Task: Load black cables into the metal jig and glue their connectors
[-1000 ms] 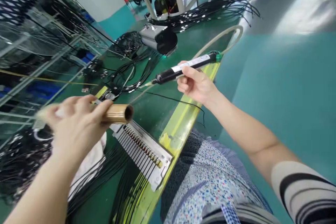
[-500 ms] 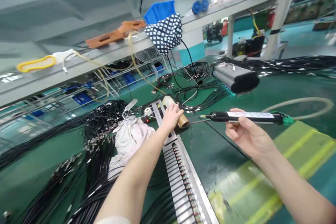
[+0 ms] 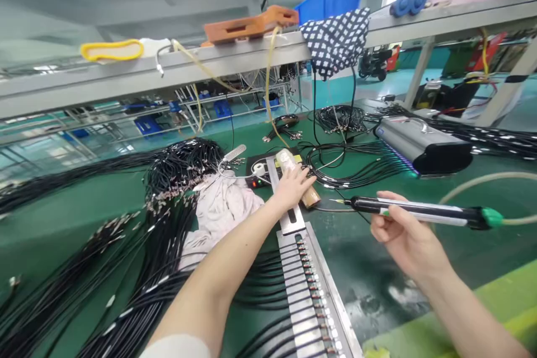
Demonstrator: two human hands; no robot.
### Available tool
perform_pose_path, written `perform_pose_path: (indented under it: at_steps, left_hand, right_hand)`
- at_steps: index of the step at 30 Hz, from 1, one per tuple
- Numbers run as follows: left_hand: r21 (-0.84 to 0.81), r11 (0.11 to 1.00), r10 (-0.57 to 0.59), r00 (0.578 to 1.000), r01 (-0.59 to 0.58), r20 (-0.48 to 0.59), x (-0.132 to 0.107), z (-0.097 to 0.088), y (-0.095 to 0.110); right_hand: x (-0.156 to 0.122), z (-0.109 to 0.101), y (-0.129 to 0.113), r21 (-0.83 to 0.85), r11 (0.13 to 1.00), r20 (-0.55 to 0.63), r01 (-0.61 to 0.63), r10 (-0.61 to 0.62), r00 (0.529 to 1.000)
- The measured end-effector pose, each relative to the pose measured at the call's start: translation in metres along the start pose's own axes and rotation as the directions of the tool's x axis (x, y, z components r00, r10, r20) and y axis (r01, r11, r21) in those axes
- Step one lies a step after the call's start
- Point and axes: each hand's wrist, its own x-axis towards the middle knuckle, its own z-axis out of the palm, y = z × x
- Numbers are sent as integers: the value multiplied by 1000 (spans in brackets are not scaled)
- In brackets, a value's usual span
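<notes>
My right hand (image 3: 413, 240) is closed around a black dispensing syringe (image 3: 419, 210) with a white label, its thin needle pointing left. A pale hose leaves its green end cap. My left hand (image 3: 292, 185) reaches forward with fingers spread, over the metal bar and touching a brown cylinder (image 3: 311, 197) that has a pale wrapped far end. Below that hand lies a long metal fixture (image 3: 325, 285), where several black cables (image 3: 268, 274) lie side by side with their small metal connectors in a row.
A crumpled pale cloth (image 3: 229, 201) and bundled black cables (image 3: 184, 168) lie on the left. A grey lamp (image 3: 423, 145) with a lit violet underside stands at the back right, over cable ends. Across the back runs a shelf (image 3: 251, 57) with a blue bin (image 3: 331, 3).
The view has swung left, so most things sit further right. My left hand stays by the brown cylinder, its fingers more spread. My right hand still grips the syringe.
</notes>
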Motion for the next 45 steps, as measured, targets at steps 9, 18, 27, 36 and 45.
perform_pose_path:
  at_steps: [9, 18, 27, 36, 45]
  left_hand:
    - [-496, 831, -324, 944, 253, -61, -125, -27, 32]
    - [-373, 910, -204, 979, 184, -15, -178, -17, 73]
    - [-369, 917, -202, 974, 150, -105, -180, -5, 75]
    - [-363, 918, -194, 979, 159, -63, -181, -7, 75]
    - [-398, 903, -189, 982, 164, -26, -181, -9, 74]
  right_hand:
    - [-6, 34, -11, -500, 841, 24, 205, -224, 974]
    - [-9, 57, 40, -877, 358, 249, 321, -232, 940]
    - [-2, 43, 59, -917, 312, 215, 249, -140, 966]
    - [-2, 41, 66, -918, 321, 214, 233, -94, 972]
    - [0, 41, 67, -920, 333, 199, 207, -58, 978]
